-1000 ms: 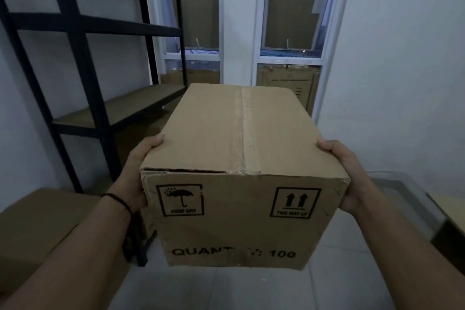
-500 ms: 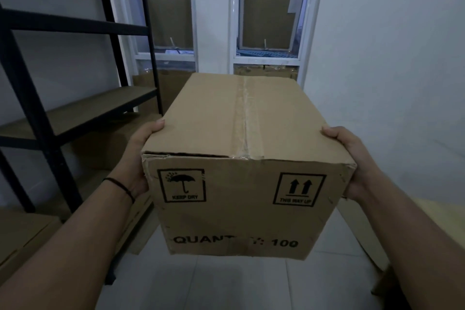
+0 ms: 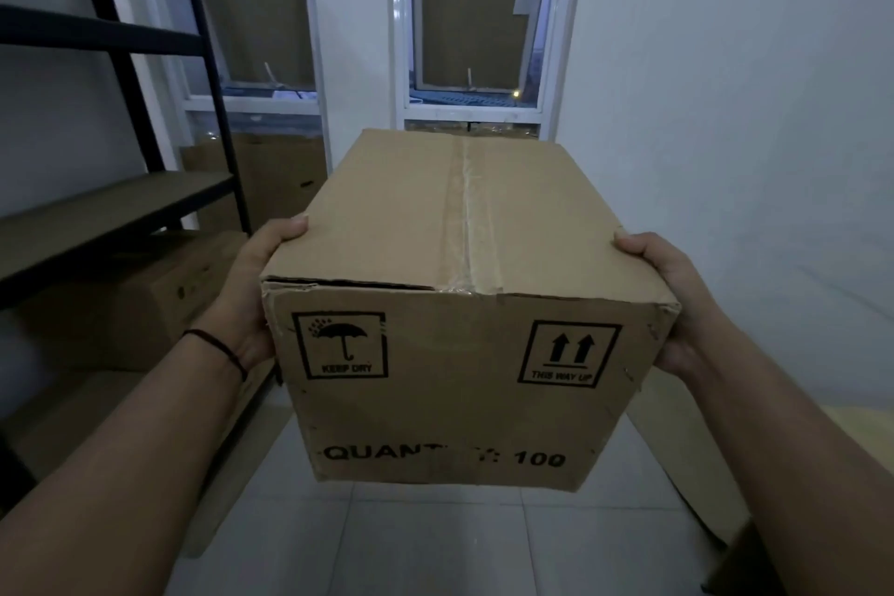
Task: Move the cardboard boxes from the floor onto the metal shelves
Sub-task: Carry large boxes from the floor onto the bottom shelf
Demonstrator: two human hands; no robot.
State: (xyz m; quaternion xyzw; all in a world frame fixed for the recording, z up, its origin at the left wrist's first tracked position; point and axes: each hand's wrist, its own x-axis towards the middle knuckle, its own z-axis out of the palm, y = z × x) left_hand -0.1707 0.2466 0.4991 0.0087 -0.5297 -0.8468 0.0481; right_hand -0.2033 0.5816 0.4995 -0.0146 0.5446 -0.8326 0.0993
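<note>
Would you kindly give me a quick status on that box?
Left hand and right hand grip the cardboard box, held off the floor. Metal shelves to the left. Nothing between.

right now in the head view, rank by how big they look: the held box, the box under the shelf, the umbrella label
1. held box, gripped by the left hand and right hand, though nearness to the camera inflates it
2. box under the shelf, partly hidden
3. umbrella label

Matt cardboard box (image 3: 464,295), glossy tape (image 3: 467,218)
</note>
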